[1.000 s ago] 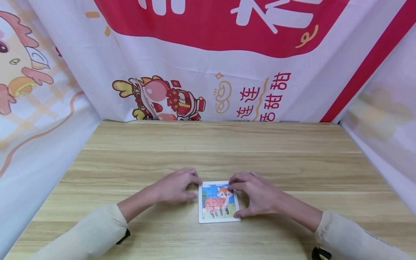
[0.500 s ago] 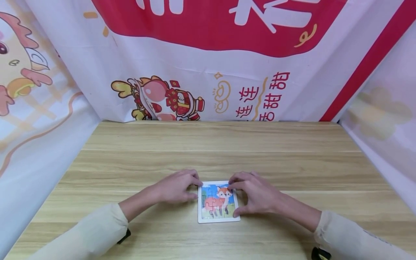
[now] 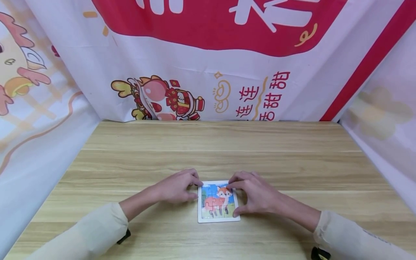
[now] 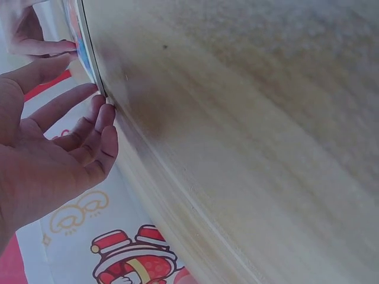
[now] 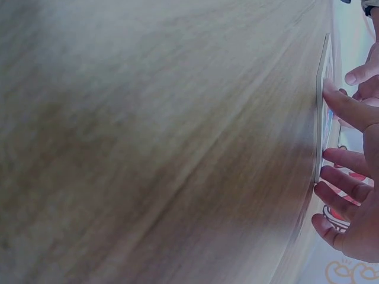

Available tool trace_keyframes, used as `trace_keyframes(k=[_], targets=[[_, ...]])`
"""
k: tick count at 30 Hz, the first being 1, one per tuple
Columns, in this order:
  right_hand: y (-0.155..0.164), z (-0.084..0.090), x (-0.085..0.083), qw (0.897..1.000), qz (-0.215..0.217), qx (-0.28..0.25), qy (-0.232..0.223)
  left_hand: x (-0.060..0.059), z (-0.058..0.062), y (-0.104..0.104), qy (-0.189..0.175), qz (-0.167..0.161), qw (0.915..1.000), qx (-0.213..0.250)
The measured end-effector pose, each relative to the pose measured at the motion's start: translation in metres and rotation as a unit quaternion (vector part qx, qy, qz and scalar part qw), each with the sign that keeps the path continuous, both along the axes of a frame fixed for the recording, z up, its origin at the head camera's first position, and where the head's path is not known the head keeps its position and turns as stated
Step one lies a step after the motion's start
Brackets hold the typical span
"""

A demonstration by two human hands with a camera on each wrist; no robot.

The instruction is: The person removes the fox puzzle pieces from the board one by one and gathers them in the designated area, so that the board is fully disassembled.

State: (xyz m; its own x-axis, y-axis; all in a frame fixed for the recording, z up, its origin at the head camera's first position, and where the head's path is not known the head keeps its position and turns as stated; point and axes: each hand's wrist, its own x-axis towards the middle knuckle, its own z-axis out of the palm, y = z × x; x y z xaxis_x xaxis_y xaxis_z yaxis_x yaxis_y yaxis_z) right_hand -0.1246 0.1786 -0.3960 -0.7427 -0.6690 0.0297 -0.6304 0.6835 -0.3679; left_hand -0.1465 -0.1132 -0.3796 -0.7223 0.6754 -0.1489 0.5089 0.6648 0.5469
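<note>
A small fox jigsaw puzzle (image 3: pixel 217 203) in a white frame lies flat on the wooden table (image 3: pixel 214 148), near its front edge. My left hand (image 3: pixel 194 188) rests beside it, fingertips and thumb touching the frame's left edge. My right hand (image 3: pixel 242 199) is on the other side: the index finger presses on the top right piece and the thumb touches the lower right edge. The left wrist view shows my left hand (image 4: pixel 53 148) with fairly straight fingers against the puzzle frame (image 4: pixel 89 53). My right hand (image 5: pixel 355 195) appears spread along the puzzle frame (image 5: pixel 323 106) in the right wrist view.
Printed banners (image 3: pixel 208 72) with red lettering and cartoon figures hang close on the far, left and right sides of the table. Bare wood stretches behind and beside the puzzle. Cream sleeves (image 3: pixel 94 231) cover both forearms.
</note>
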Motion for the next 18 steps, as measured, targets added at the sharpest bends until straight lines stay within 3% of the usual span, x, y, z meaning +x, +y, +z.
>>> trace_keyframes(k=[10,18], targets=[[-0.0002,-0.0015,-0.0005,1.000,-0.005,0.002,-0.006,-0.0017,-0.0038,0.0015,-0.023,0.021,0.9992,0.023],[0.0007,-0.0016,-0.0015,1.000,-0.003,-0.004,-0.014,0.0002,-0.0052,0.0086,-0.017,0.056,0.9973,0.043]])
